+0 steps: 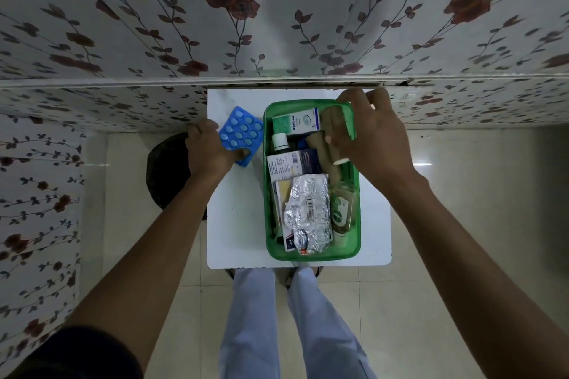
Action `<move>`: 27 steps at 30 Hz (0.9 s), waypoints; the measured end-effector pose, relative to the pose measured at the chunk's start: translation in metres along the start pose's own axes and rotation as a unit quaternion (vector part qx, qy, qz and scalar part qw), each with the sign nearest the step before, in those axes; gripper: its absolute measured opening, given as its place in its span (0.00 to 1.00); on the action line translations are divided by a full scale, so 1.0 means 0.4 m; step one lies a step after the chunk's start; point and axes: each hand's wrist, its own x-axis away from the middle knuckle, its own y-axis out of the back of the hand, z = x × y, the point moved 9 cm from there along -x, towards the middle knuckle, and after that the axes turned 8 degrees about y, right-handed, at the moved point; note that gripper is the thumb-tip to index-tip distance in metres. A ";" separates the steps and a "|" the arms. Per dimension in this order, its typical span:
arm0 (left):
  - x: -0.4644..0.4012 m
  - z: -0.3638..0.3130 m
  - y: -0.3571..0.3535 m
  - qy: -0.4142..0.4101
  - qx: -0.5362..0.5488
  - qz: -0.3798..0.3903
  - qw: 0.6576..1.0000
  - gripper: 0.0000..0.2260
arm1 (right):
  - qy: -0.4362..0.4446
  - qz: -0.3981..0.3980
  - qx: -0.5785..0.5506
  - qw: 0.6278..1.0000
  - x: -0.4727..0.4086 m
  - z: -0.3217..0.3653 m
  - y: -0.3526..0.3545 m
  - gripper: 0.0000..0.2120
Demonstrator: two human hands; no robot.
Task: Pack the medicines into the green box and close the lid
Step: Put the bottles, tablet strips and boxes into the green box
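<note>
The open green box (308, 255) sits on a small white table (234, 224). It holds a white and green carton (295, 123), a white bottle (279, 142), silver foil strips (308, 209), a clear bottle with a green label (340, 212) and other packs. My right hand (372, 138) is over the box's far right corner, closed on a brown roll of bandage (334, 123). My left hand (209, 151) grips the near edge of a blue blister pack (241, 132) that lies tilted just left of the box. No lid shows.
A dark round bin (167, 172) stands on the tiled floor left of the table. A flower-patterned wall panel (277, 40) runs close behind the table. My legs (286, 323) are below the table's near edge.
</note>
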 end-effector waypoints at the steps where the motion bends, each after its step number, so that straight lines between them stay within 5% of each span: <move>1: -0.001 0.005 -0.002 0.015 0.009 0.018 1.000 0.36 | 0.001 -0.003 0.013 1.000 0.007 -0.003 -0.001 0.17; 6: 0.029 0.021 0.034 0.054 0.121 -0.002 0.991 0.12 | -0.042 0.001 0.019 0.999 0.034 -0.022 -0.019 0.11; 12: 0.169 0.025 0.157 0.071 0.314 -0.074 0.944 0.09 | -0.037 -0.009 -0.034 0.999 0.048 -0.001 -0.033 0.15; 16: 0.294 -0.022 0.174 0.059 0.431 -0.028 0.900 0.03 | -0.049 -0.052 -0.106 0.992 0.082 -0.009 -0.017 0.11; 19: 0.351 -0.064 0.120 0.061 0.457 0.025 0.887 0.09 | -0.046 -0.077 -0.146 0.985 0.109 -0.009 -0.001 0.07; 22: 0.371 -0.119 0.054 0.050 0.437 0.066 0.896 0.12 | -0.040 -0.087 -0.173 0.980 0.121 -0.008 0.012 0.06; 27: 0.342 -0.175 0.052 -0.001 0.264 0.038 0.964 0.21 | -0.020 -0.073 -0.159 0.984 0.126 -0.003 0.021 0.07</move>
